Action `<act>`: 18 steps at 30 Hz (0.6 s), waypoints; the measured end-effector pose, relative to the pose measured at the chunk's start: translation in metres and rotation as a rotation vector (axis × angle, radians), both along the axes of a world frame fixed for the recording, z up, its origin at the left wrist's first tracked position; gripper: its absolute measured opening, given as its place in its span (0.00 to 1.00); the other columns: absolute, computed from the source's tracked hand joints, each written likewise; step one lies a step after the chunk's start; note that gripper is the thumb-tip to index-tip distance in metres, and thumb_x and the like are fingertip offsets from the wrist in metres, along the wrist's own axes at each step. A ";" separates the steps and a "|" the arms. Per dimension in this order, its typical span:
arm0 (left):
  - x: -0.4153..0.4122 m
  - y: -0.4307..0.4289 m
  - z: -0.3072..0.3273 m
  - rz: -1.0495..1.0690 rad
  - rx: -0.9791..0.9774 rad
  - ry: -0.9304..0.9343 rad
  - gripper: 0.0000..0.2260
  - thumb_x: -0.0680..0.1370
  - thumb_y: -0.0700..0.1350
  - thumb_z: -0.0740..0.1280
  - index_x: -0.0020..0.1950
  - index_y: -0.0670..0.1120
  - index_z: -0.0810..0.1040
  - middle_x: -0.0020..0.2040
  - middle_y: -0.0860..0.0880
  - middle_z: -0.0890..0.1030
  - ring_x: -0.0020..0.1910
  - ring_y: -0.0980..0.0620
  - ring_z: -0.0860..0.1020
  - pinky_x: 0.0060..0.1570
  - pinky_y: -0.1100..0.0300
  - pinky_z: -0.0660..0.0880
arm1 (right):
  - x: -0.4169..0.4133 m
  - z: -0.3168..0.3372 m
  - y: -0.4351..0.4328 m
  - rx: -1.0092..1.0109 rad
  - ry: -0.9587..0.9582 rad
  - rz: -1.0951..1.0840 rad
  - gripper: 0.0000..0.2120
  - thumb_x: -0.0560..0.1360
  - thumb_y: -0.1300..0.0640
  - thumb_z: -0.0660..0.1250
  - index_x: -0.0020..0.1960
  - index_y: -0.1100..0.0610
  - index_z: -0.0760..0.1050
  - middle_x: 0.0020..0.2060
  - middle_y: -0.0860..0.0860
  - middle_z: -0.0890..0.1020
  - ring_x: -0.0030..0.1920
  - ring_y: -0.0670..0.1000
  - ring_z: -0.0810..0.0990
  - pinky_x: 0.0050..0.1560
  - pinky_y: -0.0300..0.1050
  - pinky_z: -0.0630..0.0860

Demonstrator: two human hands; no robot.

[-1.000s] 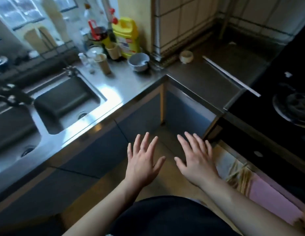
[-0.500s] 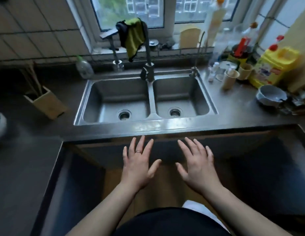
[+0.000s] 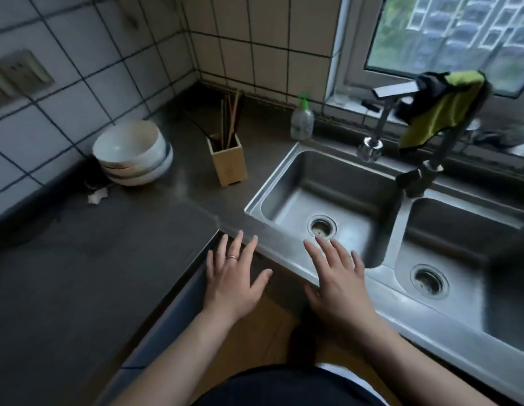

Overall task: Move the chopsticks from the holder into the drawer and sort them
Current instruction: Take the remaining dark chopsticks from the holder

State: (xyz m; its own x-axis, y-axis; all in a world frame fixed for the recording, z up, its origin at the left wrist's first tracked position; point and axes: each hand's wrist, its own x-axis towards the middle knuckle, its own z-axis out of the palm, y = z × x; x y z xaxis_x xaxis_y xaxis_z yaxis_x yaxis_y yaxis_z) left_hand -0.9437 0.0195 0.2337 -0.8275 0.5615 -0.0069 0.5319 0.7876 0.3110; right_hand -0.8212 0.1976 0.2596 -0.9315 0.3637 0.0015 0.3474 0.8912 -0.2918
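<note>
A square wooden holder (image 3: 228,161) stands on the dark counter left of the sink, near the tiled corner. Several chopsticks (image 3: 231,118), dark and reddish, stick up out of it and lean against the wall. My left hand (image 3: 233,279) hovers flat with fingers spread at the counter's inner corner, a ring on one finger. My right hand (image 3: 337,281) is spread the same way over the sink's front rim. Both hands hold nothing and are well short of the holder. No drawer is in view.
Stacked white bowls (image 3: 135,153) sit left of the holder. A soap bottle (image 3: 302,121) stands by the window sill. The double steel sink (image 3: 284,168) fills the right, with a faucet (image 3: 378,124) and a green-black cloth (image 3: 442,104) draped over a tap.
My view has swung left, from the stove corner across the sink to the counter with the holder. Both hands stayed spread and empty in front of me.
</note>
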 end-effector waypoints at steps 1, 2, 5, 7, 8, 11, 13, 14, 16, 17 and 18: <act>-0.010 0.003 0.002 0.034 -0.004 0.003 0.33 0.75 0.68 0.50 0.78 0.58 0.51 0.80 0.52 0.50 0.78 0.49 0.42 0.73 0.41 0.42 | -0.016 0.002 0.007 -0.008 0.008 0.023 0.33 0.74 0.43 0.61 0.76 0.44 0.53 0.77 0.50 0.58 0.77 0.55 0.53 0.74 0.59 0.47; -0.020 0.005 0.004 0.065 -0.008 0.003 0.33 0.76 0.68 0.49 0.78 0.58 0.50 0.80 0.52 0.50 0.78 0.50 0.42 0.73 0.41 0.42 | -0.032 0.005 0.014 -0.010 0.009 0.048 0.33 0.75 0.43 0.61 0.76 0.44 0.53 0.77 0.49 0.58 0.77 0.55 0.53 0.74 0.59 0.47; -0.045 0.011 0.010 0.157 0.019 -0.008 0.32 0.76 0.68 0.49 0.78 0.59 0.49 0.80 0.53 0.50 0.77 0.51 0.41 0.73 0.42 0.42 | -0.075 0.014 0.033 -0.005 0.028 0.120 0.32 0.75 0.42 0.61 0.76 0.45 0.54 0.77 0.49 0.58 0.77 0.55 0.54 0.74 0.59 0.49; -0.061 0.015 0.015 0.212 0.058 -0.034 0.32 0.77 0.67 0.51 0.78 0.59 0.50 0.80 0.53 0.50 0.77 0.51 0.41 0.73 0.41 0.43 | -0.103 0.020 0.042 -0.015 0.039 0.160 0.32 0.75 0.43 0.61 0.76 0.45 0.53 0.77 0.49 0.59 0.77 0.56 0.55 0.74 0.59 0.51; -0.070 0.017 0.017 0.237 0.077 -0.043 0.31 0.77 0.66 0.53 0.78 0.58 0.51 0.80 0.53 0.50 0.78 0.51 0.42 0.73 0.41 0.45 | -0.116 0.023 0.046 -0.012 0.040 0.180 0.32 0.75 0.42 0.60 0.76 0.45 0.52 0.77 0.49 0.59 0.77 0.56 0.54 0.74 0.59 0.52; -0.094 0.020 0.024 0.304 0.137 -0.064 0.31 0.78 0.63 0.57 0.79 0.57 0.52 0.80 0.52 0.52 0.78 0.50 0.44 0.75 0.43 0.48 | -0.152 0.032 0.054 -0.019 0.066 0.220 0.33 0.75 0.42 0.60 0.76 0.45 0.52 0.76 0.50 0.59 0.77 0.56 0.54 0.74 0.59 0.52; -0.113 0.021 0.026 0.345 0.178 -0.084 0.31 0.79 0.63 0.58 0.79 0.56 0.53 0.80 0.52 0.53 0.78 0.50 0.45 0.75 0.45 0.49 | -0.173 0.036 0.056 -0.013 0.078 0.233 0.33 0.75 0.43 0.61 0.76 0.45 0.53 0.76 0.50 0.60 0.76 0.56 0.55 0.74 0.59 0.53; -0.124 0.021 0.026 0.364 0.199 -0.096 0.31 0.78 0.63 0.59 0.79 0.56 0.53 0.80 0.52 0.53 0.78 0.49 0.46 0.75 0.46 0.49 | -0.184 0.038 0.057 -0.014 0.082 0.238 0.33 0.75 0.43 0.61 0.76 0.45 0.53 0.76 0.50 0.60 0.76 0.56 0.55 0.74 0.59 0.54; -0.149 0.021 0.025 0.395 0.243 -0.124 0.31 0.78 0.63 0.59 0.79 0.56 0.53 0.80 0.52 0.54 0.78 0.49 0.47 0.75 0.46 0.50 | -0.204 0.041 0.058 -0.021 0.092 0.241 0.34 0.74 0.43 0.62 0.76 0.45 0.53 0.76 0.50 0.60 0.76 0.56 0.55 0.74 0.60 0.54; -0.163 0.022 0.024 0.406 0.261 -0.142 0.32 0.78 0.63 0.59 0.78 0.56 0.53 0.79 0.52 0.55 0.78 0.48 0.48 0.75 0.46 0.51 | -0.215 0.041 0.059 -0.023 0.097 0.237 0.34 0.74 0.43 0.62 0.76 0.45 0.53 0.76 0.50 0.60 0.76 0.56 0.55 0.73 0.60 0.55; -0.178 0.023 0.024 0.411 0.274 -0.164 0.32 0.78 0.63 0.60 0.78 0.57 0.53 0.79 0.51 0.56 0.78 0.48 0.49 0.75 0.46 0.52 | -0.225 0.042 0.060 -0.024 0.101 0.230 0.34 0.74 0.43 0.62 0.76 0.45 0.53 0.76 0.50 0.60 0.76 0.56 0.55 0.73 0.60 0.55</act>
